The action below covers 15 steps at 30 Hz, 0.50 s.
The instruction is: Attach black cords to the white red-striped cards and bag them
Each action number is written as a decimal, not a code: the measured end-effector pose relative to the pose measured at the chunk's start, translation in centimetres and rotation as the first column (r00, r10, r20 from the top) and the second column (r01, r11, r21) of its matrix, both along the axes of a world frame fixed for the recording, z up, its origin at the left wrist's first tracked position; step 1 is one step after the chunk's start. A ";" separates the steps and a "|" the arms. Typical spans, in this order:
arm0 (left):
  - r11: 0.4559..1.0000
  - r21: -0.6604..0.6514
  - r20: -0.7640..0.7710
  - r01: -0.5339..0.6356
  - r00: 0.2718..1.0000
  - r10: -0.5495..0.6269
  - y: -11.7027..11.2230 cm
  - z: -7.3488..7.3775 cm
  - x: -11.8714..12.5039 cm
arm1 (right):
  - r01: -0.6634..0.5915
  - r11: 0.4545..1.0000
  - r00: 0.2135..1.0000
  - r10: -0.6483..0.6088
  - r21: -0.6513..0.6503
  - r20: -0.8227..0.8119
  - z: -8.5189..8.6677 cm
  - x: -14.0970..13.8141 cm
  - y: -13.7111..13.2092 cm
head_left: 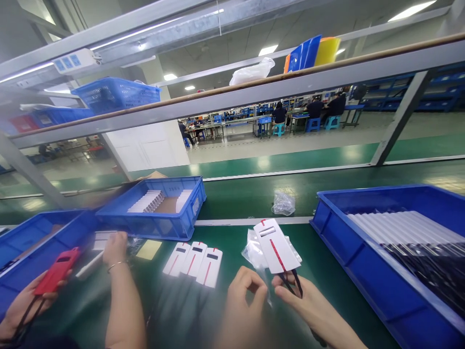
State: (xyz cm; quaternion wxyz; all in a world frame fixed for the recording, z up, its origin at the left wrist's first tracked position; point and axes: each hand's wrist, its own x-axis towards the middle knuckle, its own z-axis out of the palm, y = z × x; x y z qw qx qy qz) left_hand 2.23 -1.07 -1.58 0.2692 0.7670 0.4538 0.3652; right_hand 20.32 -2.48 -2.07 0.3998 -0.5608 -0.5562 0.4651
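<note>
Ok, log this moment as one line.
left hand: pinching clear bag | right hand: holding white card by black cord | three white cards on belt

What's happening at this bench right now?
The person's right hand holds a white card with a red stripe by its black cord, while the left hand pinches a clear plastic bag. Three similar cards lie on the green bench. A co-worker's hand holds a red one.

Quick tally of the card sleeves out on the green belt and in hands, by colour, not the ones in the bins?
White with red stripe, lying in a row: 3
White with red stripe, held over a clear bag by the right hand and left hand: 1
Red, in a co-worker's hand: 1
Total: 5
</note>
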 end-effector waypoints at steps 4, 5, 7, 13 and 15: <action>0.997 0.058 -0.069 0.047 0.997 -0.043 -0.2 -0.1 0.0 | -0.070 0.997 0.997 0.070 -0.017 0.025 0.0 0.3 -0.1; 0.997 0.065 -0.079 0.049 0.996 -0.044 -0.2 -0.2 -0.2 | -0.075 0.997 0.996 0.076 -0.017 0.036 -0.1 0.4 -0.1; 0.996 0.081 -0.105 0.043 0.994 -0.034 -0.2 -0.3 -0.7 | -0.061 0.998 0.996 0.061 -0.009 0.062 -0.3 0.7 -0.1; 0.991 0.112 -0.170 0.075 0.984 -0.055 -0.9 -1.1 -0.4 | 0.039 0.999 0.990 -0.037 -0.007 0.132 -1.3 1.0 0.2; 0.990 0.105 -0.155 0.097 0.985 -0.080 -1.2 -1.5 0.4 | 0.008 1.000 0.993 -0.006 -0.013 0.121 -1.4 0.8 0.1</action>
